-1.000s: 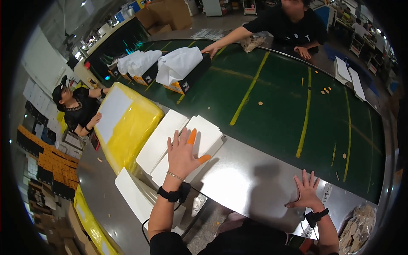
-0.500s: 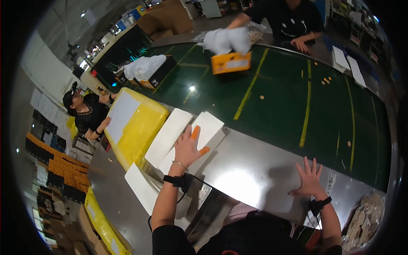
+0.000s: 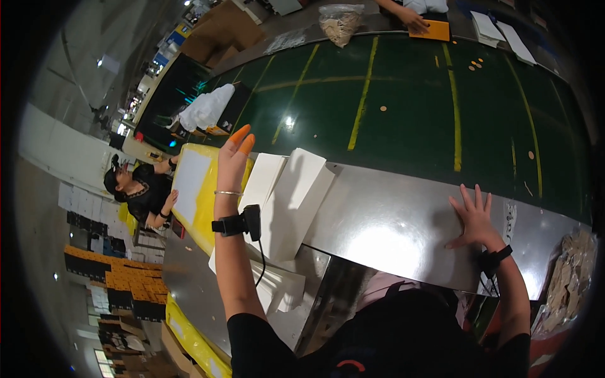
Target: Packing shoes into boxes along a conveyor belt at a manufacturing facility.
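My left hand, with orange finger covers on two fingers, is raised beside the stacks of white sheets. It overlaps the yellow-wrapped package in view; whether it touches the package I cannot tell. Its fingers stretch upward and nothing shows in them. Two white stacks lie side by side at the metal table's edge, just right of my left forearm. My right hand rests with spread fingers on the metal table, near the green conveyor belt, holding nothing.
Across the belt a co-worker's hand touches an orange box. A bag of brown pieces and white sheets lie along the far edge. Another person stands left. A white-covered dark box sits on the belt.
My left hand has lifted off the white stack and moved left and away from me. The co-worker's orange box with white wrapping has moved right to the far edge. My right hand stays on the table.
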Tool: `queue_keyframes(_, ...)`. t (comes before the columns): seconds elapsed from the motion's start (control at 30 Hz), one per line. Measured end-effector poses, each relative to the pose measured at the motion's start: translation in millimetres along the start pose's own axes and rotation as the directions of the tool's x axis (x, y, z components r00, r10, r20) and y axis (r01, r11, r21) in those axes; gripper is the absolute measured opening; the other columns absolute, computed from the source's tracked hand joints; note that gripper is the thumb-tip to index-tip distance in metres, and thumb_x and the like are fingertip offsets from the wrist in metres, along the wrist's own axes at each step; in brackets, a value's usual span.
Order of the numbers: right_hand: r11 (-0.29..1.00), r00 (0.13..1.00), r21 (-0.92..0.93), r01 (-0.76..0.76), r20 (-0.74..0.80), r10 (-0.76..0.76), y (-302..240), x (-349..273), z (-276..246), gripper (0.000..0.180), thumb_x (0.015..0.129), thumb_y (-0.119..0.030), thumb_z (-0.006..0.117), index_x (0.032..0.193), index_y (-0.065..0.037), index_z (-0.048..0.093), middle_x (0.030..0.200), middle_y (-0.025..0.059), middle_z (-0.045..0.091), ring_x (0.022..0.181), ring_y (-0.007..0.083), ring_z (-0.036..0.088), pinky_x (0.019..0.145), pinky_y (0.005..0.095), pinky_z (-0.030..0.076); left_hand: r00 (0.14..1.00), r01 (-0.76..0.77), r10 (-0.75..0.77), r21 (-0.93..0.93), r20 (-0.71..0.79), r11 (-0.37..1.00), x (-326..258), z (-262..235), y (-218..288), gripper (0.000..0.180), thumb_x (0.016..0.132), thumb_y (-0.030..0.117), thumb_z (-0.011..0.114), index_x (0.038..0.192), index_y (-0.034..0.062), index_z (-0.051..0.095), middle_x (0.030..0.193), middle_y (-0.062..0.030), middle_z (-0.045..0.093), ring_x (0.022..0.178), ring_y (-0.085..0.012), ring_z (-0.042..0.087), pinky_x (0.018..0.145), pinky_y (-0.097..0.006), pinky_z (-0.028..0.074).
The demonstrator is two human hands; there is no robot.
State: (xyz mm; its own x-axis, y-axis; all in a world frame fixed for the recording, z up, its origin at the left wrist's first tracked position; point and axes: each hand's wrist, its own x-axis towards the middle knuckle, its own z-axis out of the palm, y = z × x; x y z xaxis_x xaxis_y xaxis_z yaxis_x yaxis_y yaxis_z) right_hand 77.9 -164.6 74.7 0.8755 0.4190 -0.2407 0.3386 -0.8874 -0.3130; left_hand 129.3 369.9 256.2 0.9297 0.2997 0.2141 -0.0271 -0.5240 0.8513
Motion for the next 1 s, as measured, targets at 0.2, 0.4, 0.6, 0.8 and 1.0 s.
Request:
queue_keyframes(0.2, 1.000, 1.000, 0.019, 0.013, 0.010, -0.013, -9.8, 1.4, -6.9, 0.125, 0.036, -0.057, 0.087, 0.145, -0.018, 0.040, 0.157, 0.0181, 0.016, 0.144, 0.0474, 0.001, 0.109, 0.0680, -0.004, 0.853, 0.406, -0.488, -0.820, 0.183, 0.402, 29.2, 49.5, -60.1, 0.020, 0.093, 0.019, 0.057, 0.105, 0.0048, 0.064, 0.097, -0.0074, 0.067, 0.084, -0.0162, 0.062, 0.069, -0.030, 0.051)
queue_keyframes(0.4, 1.000, 0.999, -0.017, 0.006, 0.047, -0.005, -13.5, 4.3, -0.7, 0.129, 0.033, -0.054, 0.087, 0.147, -0.019, 0.036, 0.158, 0.0187, 0.013, 0.144, 0.0466, -0.001, 0.110, 0.0664, -0.005, 0.892, 0.217, -0.411, -0.621, -0.186, 0.753, -3.5, 106.3, -74.9, 0.020, 0.093, 0.013, 0.053, 0.108, 0.0054, 0.065, 0.090, -0.0054, 0.069, 0.073, -0.0107, 0.061, 0.065, -0.023, 0.049)
queue_keyframes(0.6, 0.999, 0.995, -0.024, -0.041, 0.085, 0.043, -9.8, 3.8, 3.8, 0.138, 0.026, -0.054, 0.086, 0.148, -0.019, 0.033, 0.159, 0.0183, 0.009, 0.144, 0.0468, -0.003, 0.110, 0.0653, -0.006, 0.951, 0.002, -0.173, -0.554, -0.256, 0.832, -34.3, 117.7, -80.6, 0.025, 0.092, 0.007, 0.057, 0.114, -0.0036, 0.064, 0.090, -0.0075, 0.069, 0.077, -0.0094, 0.061, 0.072, -0.021, 0.049)
queue_keyframes(0.8, 1.000, 0.996, -0.014, -0.022, 0.082, 0.023, -12.4, 7.8, -0.3, 0.141, 0.026, -0.066, 0.082, 0.149, -0.018, 0.032, 0.159, 0.0191, 0.009, 0.144, 0.0477, -0.002, 0.109, 0.0656, -0.007, 0.941, 0.044, -0.226, -0.568, -0.253, 0.822, -30.6, 117.2, -78.7, 0.025, 0.092, 0.003, 0.053, 0.114, -0.0051, 0.063, 0.087, -0.0078, 0.067, 0.074, -0.0090, 0.058, 0.068, -0.020, 0.047)
queue_keyframes(1.0, 1.000, 0.998, -0.014, -0.009, 0.068, 0.010, -10.1, 4.4, 2.7, 0.143, 0.026, -0.071, 0.080, 0.150, -0.018, 0.031, 0.159, 0.0193, 0.008, 0.144, 0.0469, -0.003, 0.108, 0.0672, -0.007, 0.956, 0.006, -0.114, -0.370, -0.271, 0.929, -27.6, 124.2, -88.4, 0.027, 0.091, 0.009, 0.055, 0.113, -0.0055, 0.063, 0.089, -0.0088, 0.068, 0.081, -0.0120, 0.063, 0.074, -0.023, 0.049)
